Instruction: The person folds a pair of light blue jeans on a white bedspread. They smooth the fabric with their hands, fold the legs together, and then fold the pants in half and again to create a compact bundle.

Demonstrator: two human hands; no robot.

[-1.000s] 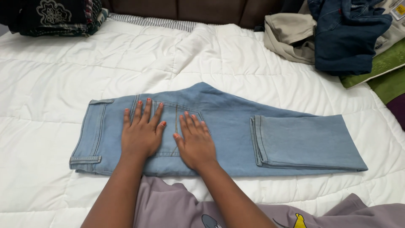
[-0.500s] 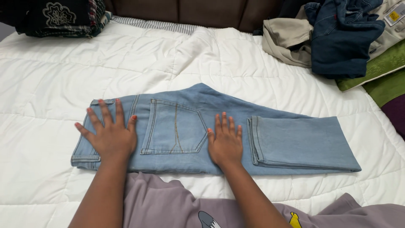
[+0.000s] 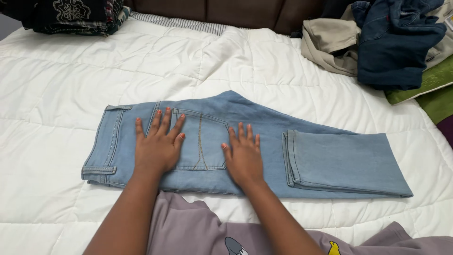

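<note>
Both my hands lie flat, palms down, on a pair of light blue jeans (image 3: 245, 141) spread across the white quilted bed (image 3: 61, 80). The left hand (image 3: 158, 146) has its fingers fanned apart over the seat, just beside the waistband end and overlapping the edge of the back pocket (image 3: 203, 141); the right hand (image 3: 244, 158) rests with fingers closer together just past the pocket's other edge, toward the legs. Neither hand grips anything; they only press on the cloth, which I judge keeps the denim flat and the layers aligned. The jeans run lengthwise left to right, waistband at my left, and the leg ends are doubled back so the hems (image 3: 289, 158) sit near my right hand but not touching it. The jeans sit directly under both palms, near the bed's front edge, close to my body; my mauve shirt (image 3: 198, 231) shows below. At the far right lies a heap of clothes (image 3: 391, 42) in dark blue, tan and green, well apart from the jeans; a dark patterned bundle (image 3: 71, 14) sits at the far left corner.
</note>
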